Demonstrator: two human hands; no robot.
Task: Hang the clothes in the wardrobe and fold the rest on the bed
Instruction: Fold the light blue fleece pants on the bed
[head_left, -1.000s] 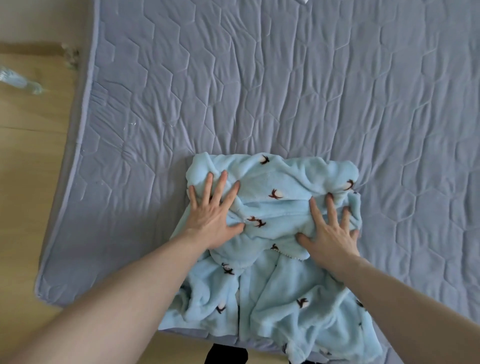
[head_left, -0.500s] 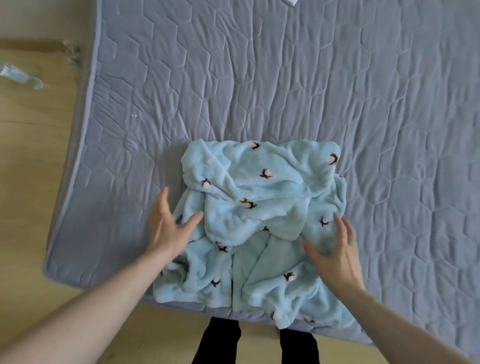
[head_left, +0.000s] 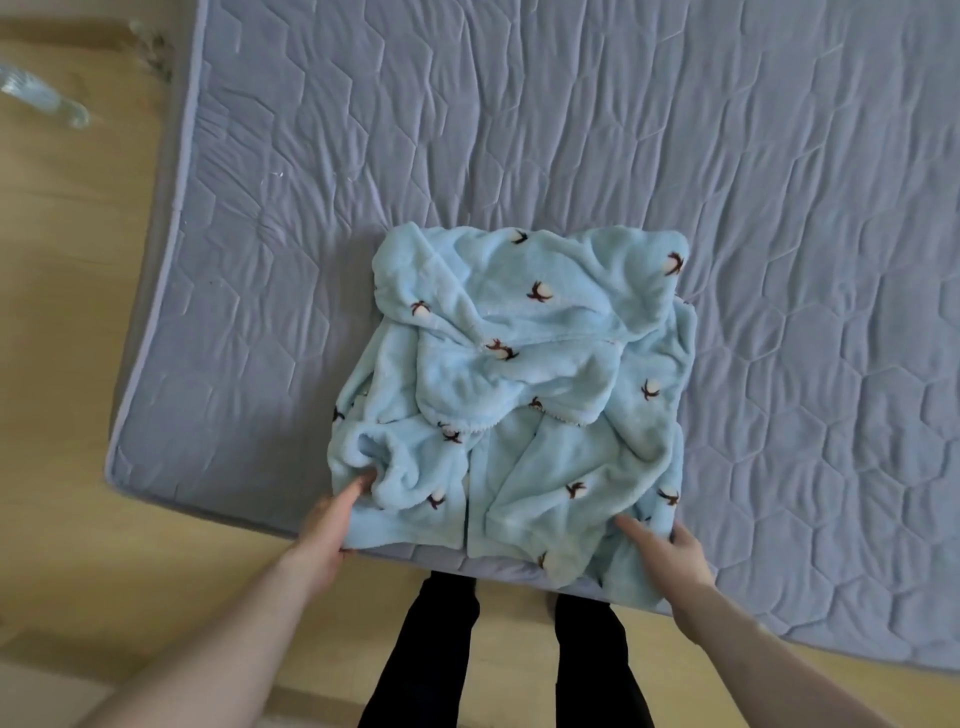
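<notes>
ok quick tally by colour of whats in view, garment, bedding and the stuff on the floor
light blue: 1, the fleece garment
grey-lilac: 1, the quilted mattress cover
clear: 1, a blurred object on the floor, kind not discernible
total: 3

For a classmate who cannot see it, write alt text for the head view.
Two bare hands, left hand and right hand, grip the near edge of a partly folded light-blue fleece garment on a grey quilted mattress, over a wooden floor.

2 bare forearms, no sleeves in view; black trousers (head_left: 602, 670) cover both legs.
</notes>
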